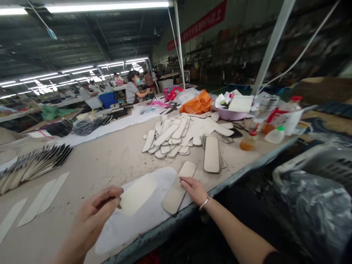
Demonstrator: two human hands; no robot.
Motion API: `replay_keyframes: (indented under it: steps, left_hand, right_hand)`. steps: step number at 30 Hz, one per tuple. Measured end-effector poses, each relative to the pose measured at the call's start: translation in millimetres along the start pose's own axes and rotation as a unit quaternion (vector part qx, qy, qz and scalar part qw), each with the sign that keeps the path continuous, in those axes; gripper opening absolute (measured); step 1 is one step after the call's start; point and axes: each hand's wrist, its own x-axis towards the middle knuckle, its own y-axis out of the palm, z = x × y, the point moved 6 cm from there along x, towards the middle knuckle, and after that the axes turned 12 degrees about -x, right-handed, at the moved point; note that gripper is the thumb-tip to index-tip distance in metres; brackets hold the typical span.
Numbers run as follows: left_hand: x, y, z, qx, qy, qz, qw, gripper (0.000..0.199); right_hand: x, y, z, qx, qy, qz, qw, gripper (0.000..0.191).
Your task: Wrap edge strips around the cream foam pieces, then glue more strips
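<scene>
Right hand (pixel 195 190) touches beige panel (pixel 173 198); red banner (pixel 198 25) reads "95%以上".

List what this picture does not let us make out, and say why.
All in the head view:
- Left hand: blurred, so whether its fingers grip anything is unclear.
- Beige piece by the right hand: its underside faces away.
- Orange bag: its folds hide any contents.
- Basket: cut off by the right edge; plastic covers its inside.
- Red banner: partly blurred lettering.
</scene>
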Motion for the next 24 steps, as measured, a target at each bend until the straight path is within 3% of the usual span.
replay_keyframes:
  steps: [2, 6, 12, 15, 18, 21, 24]
  left_hand:
    - [-3.5, 22.7, 9.1, -0.054, -0.030, 0.048, 0.997, 0.016]
    - [-15.3, 59.7, 19.9, -0.126, -0.083, 0.110, 0.982, 0.012]
    - [-32.9, 88.0, 26.4, -0.166, -0.142, 0.097, 0.971, 0.013]
    - [-36.8, 80.0, 30.3, -0.162, -0.147, 0.047, 0.975, 0.012]
    - [-40.6, 62.1, 37.4, -0.180, -0.158, -0.033, 0.970, 0.015]
    - [-45.2, 47.4, 44.3, -0.191, -0.161, -0.089, 0.964, 0.018]
    - [-49.8, 38.1, 52.0, -0.205, -0.180, -0.126, 0.954, 0.022]
  right_hand:
    - [7.2, -8.1, -11.0, 0.078, 0.073, -0.018, 0.994, 0.048]
    - [16.2, -23.2, -17.0, 0.086, 0.098, -0.030, 0.991, 0.054]
    - [20.8, -41.5, -19.2, -0.066, 0.084, -0.039, 0.993, 0.039]
    - [24.5, -48.4, -15.2, -0.184, 0.041, -0.056, 0.980, 0.037]
    - [29.2, -46.8, -10.8, -0.271, 0.001, -0.039, 0.962, 0.056]
    - [33.0, -37.3, -4.9, -0.355, -0.059, 0.021, 0.933, 0.071]
    - [32.1, -21.6, -0.3, -0.444, -0.137, 0.114, 0.878, 0.075]
